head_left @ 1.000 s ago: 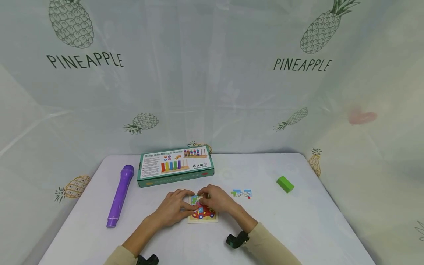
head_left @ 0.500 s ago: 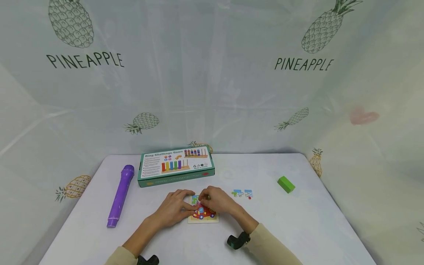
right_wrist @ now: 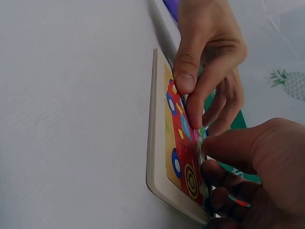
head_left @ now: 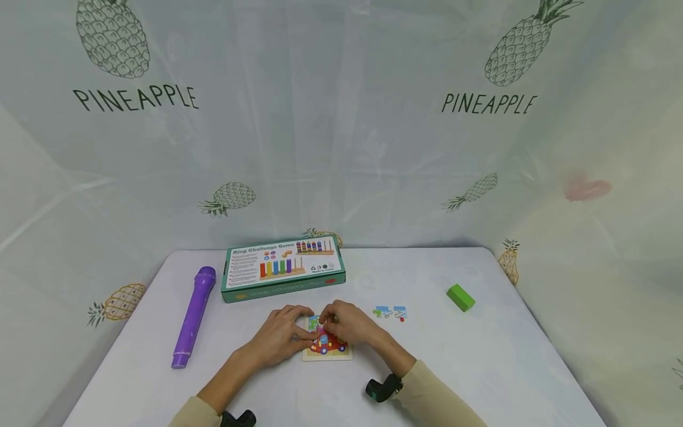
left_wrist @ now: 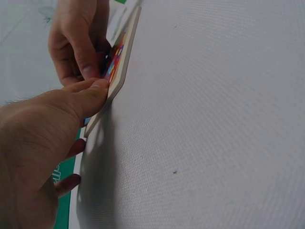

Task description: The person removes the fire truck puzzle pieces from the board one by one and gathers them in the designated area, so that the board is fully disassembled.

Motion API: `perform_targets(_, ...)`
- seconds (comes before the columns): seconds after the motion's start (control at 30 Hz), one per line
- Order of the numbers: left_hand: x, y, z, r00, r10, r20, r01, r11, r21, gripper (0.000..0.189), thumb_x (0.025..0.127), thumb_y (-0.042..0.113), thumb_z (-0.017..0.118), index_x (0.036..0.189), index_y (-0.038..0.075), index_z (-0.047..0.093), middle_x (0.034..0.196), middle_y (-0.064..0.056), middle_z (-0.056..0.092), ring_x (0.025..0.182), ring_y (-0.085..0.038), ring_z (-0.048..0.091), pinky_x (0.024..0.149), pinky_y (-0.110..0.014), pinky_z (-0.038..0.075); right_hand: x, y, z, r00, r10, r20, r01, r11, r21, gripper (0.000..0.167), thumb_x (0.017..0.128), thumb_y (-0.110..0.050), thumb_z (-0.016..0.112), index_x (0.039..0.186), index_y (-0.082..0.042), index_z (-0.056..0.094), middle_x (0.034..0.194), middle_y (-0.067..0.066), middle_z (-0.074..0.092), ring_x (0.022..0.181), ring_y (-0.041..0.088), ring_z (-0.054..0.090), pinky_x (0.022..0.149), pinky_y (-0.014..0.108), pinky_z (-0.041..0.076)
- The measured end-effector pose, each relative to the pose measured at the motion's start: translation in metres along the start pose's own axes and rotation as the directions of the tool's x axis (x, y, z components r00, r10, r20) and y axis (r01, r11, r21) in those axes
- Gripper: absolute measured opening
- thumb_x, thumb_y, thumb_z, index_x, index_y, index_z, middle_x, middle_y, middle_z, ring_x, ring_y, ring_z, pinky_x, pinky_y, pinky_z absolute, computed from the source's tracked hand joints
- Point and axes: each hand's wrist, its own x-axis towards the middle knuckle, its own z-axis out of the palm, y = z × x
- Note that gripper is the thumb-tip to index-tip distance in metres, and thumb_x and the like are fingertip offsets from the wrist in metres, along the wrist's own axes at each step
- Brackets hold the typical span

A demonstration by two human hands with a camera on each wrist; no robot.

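A small square wooden jigsaw puzzle (head_left: pixel 327 357) with a red car picture lies on the white table. My left hand (head_left: pixel 278 335) rests on its left side, thumb and index finger on the picture, as the right wrist view shows. The other left fingers bend loosely at the far edge. My right hand (head_left: pixel 349 321) is over the upper part of the puzzle, its thumb and fingertips (right_wrist: pixel 209 145) pinching a puzzle piece at the picture, mostly hidden by the fingers. Two loose blue puzzle pieces (head_left: pixel 383 311) lie right of the right hand.
A green "Ring Challenge Game" box (head_left: pixel 283 267) lies behind the hands. A purple microphone-shaped stick (head_left: pixel 194 317) is at the left, and a green block (head_left: pixel 460 297) at the right. A pineapple-printed curtain (head_left: pixel 341 148) hangs behind the table.
The right hand has shifted very slightly over the upper part of the puzzle. The left hand and the loose pieces stay in place.
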Motion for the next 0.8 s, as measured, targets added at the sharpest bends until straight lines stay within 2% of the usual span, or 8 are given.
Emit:
perform_targets(0.17,-0.0001,0.0004,0.0,1.0,0.0,0.004,0.0,1.0,-0.011,0.023,0.091,0.045,0.072,0.112,0.038,0.077,0.138,0.002,0.056,0.13,-0.023,0.046,0.101,-0.057,0.037,-0.0003,-0.0004,-0.0004,1.0,0.027,-0.004,-0.026,0.998,0.058,0.023,0.097,-0.02,0.066,0.118,-0.011,0.068,0.082,-0.007,0.058,0.069,0.007,0.053,0.065,0.022,0.046)
perform_targets(0.3,-0.0002,0.0004,0.0004,1.0,0.002,0.002,-0.002,1.0,-0.004,0.022,0.091,0.046,0.071,0.112,0.038,0.077,0.138,0.003,0.056,0.129,-0.023,0.046,0.101,-0.056,0.037,-0.0002,-0.002,-0.0008,1.0,0.03,-0.006,-0.03,0.999,0.043,0.03,0.097,-0.021,0.066,0.124,-0.01,0.068,0.081,-0.008,0.057,0.069,0.006,0.053,0.065,0.022,0.046)
perform_targets(0.67,-0.0003,-0.0001,0.0005,1.0,-0.005,0.011,0.005,1.0,-0.004,0.023,0.092,0.047,0.071,0.113,0.04,0.076,0.14,0.002,0.054,0.13,-0.022,0.045,0.101,-0.055,0.037,0.0033,-0.0041,0.0001,0.999,0.034,-0.033,-0.033,0.999,0.032,0.021,0.097,-0.021,0.065,0.115,-0.012,0.07,0.08,-0.009,0.059,0.067,0.006,0.053,0.063,0.023,0.046)
perform_targets(0.8,-0.0006,-0.0008,0.0004,1.0,-0.006,0.012,0.006,1.0,0.005,0.023,0.092,0.048,0.07,0.113,0.041,0.076,0.14,0.002,0.054,0.13,-0.022,0.045,0.101,-0.055,0.037,0.0044,-0.0054,0.0011,0.998,0.037,-0.047,-0.034,0.997,0.07,0.015,0.096,-0.019,0.065,0.11,-0.013,0.068,0.078,-0.009,0.06,0.066,0.006,0.054,0.062,0.022,0.047)
